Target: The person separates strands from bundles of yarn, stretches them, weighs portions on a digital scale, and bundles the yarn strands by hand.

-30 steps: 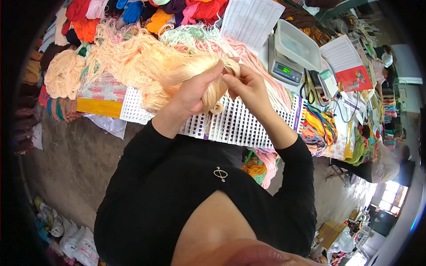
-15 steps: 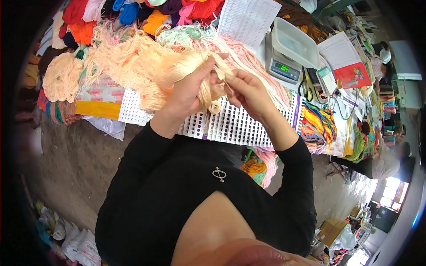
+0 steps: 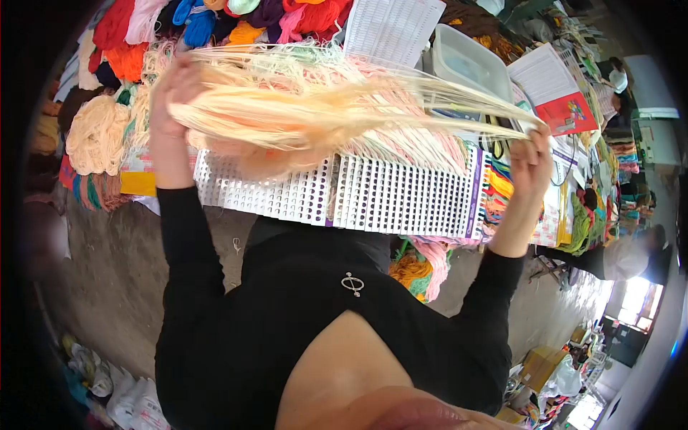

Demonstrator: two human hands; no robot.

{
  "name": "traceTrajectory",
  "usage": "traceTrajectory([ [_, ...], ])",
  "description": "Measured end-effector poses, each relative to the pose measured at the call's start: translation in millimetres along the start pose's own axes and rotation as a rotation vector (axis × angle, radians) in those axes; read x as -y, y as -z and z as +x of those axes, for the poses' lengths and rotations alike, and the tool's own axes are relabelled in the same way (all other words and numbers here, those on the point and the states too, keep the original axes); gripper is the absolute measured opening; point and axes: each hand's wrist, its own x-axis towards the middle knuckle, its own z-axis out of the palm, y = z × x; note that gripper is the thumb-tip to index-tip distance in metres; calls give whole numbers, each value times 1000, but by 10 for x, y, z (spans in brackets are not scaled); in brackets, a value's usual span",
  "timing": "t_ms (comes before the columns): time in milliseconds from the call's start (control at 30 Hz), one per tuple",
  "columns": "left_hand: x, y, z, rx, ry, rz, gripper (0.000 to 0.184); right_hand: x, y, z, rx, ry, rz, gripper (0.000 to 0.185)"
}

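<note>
A long skein of pale cream-peach yarn (image 3: 251, 118) is stretched between my two hands above the table. My left hand (image 3: 175, 97), partly blurred, is closed round the thick end at the left. At the right, my right hand (image 3: 530, 154) grips the thin end, where the strands run together. Between them the strands spread loosely and blur with motion. Beneath lie more pink and white yarns (image 3: 430, 140) and white cards with rows of punched holes (image 3: 401, 197). Left of my left hand sits a peach yarn bundle (image 3: 98, 135).
Coloured yarn skeins (image 3: 315, 18) pile up at the back. A printed sheet (image 3: 394, 29) lies near a clear plastic tub (image 3: 466, 61), its scale mostly hidden by the yarn. A red-and-white booklet (image 3: 566, 111) is at right. Another person (image 3: 623, 258) is farther right.
My hands were close together at the bunched yarn. They have moved far apart, left and right, pulling the skein out lengthwise between them.
</note>
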Motion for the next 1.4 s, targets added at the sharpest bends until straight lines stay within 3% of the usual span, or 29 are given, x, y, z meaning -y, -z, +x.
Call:
traceTrajectory([
  [67,-487,187,-23,-64,-101,11,18,387,364,-41,-77,92,80,22],
  [133,-873,414,37,18,-33,22,20,715,844,-100,-173,151,-7,21],
  [233,-1227,486,196,-55,-21,52,20,1034,1050,-229,-256,220,11,16],
  [267,-1415,604,253,63,-28,35,19,1214,1195,-252,-336,249,21,14],
  [333,-933,-106,372,-836,-665,552,19,1441,1398,-355,-447,371,57,19],
  [367,-1686,744,423,-612,-518,414,18,1474,1444,-382,-449,355,54,21],
  [400,-1896,1065,489,-607,-521,409,18,1505,1484,-383,-447,339,52,22],
  [467,-2034,1416,599,-22,-309,350,15,1552,1601,-351,-580,409,7,24],
  [533,-1373,905,696,-28,-361,1038,17,1597,1852,-242,-621,425,-21,20],
  [567,-1219,779,668,-415,-506,1595,20,1562,1871,-207,-708,446,-12,21],
  [600,-1064,650,640,-925,-457,2060,23,1548,1910,-111,-783,472,2,21],
  [633,-1341,1112,814,-935,-516,1410,21,1560,2063,-55,-840,501,15,19],
  [700,-1504,1563,955,-872,-543,761,19,1408,1956,-47,-881,556,64,19],
  [767,-1442,1649,963,-809,-593,601,11,1434,2344,8,-883,498,47,25],
  [833,-1595,2190,962,-899,-448,535,17,1277,2347,5,-855,502,-53,25],
  [933,-1290,1886,895,-980,-563,504,14,1069,2338,35,-883,470,-149,22],
  [1000,-1196,1836,734,-933,-566,874,13,986,2315,8,-918,440,-244,20],
  [1033,-1055,1472,631,-1007,-560,698,13,995,2247,-40,-959,435,-197,18],
  [1100,-1024,1096,343,-873,-542,652,18,1123,2216,-234,-591,377,-175,16],
  [1167,-794,514,180,-896,-686,406,26,1096,1753,-377,-644,387,-245,14],
  [1200,-1353,1438,-4,-244,-488,250,29,1091,1641,-444,-595,383,-246,14],
  [1267,-820,741,31,-283,-452,282,28,1072,1608,-487,-518,332,-126,15],
  [1300,-441,369,39,-324,-421,306,26,1085,1719,-483,-375,264,-140,15],
  [1367,54,274,82,-237,-202,374,23,895,1382,-441,-445,240,-119,16],
  [1400,432,-8,108,-361,-139,555,25,885,1470,-409,-298,161,-17,18],
])
